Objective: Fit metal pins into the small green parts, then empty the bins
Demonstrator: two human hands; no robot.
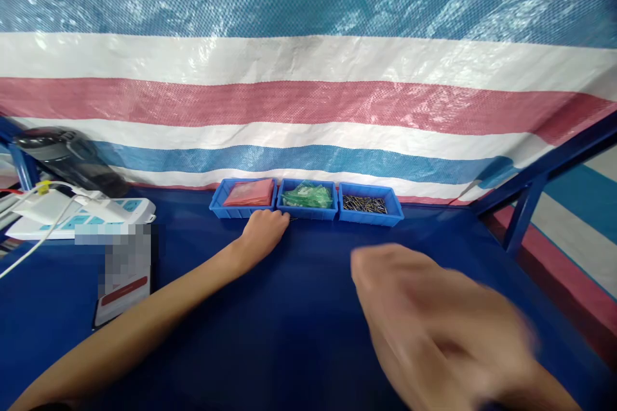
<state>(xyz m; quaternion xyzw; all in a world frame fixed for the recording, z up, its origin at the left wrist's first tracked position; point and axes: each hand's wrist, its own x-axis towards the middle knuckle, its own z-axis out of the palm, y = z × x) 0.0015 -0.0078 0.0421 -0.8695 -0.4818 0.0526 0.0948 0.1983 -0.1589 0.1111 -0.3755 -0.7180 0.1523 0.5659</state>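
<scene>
My left hand (265,231) is closed, resting at the front of the blue bins, just below the gap between two of them. A tiny thin thing shows by its fingertips, too small to name. The left bin (219,210) holds flat red plastic bags (250,192). Green plastic bags (308,195) lie crumpled in the middle bin (308,213). Many screws (365,204) fill the right bin (396,210). Closer to the camera, my right hand (434,321) hangs over the right part of the table, smeared by motion; its fingers cannot be made out.
A phone (125,289) lies left of my left forearm. Behind it are a white power strip (139,212) with plugs and cables, and a dark bottle (72,157). A striped tarp (308,103) hangs behind the blue table (299,308); a blue metal frame (530,199) stands at right.
</scene>
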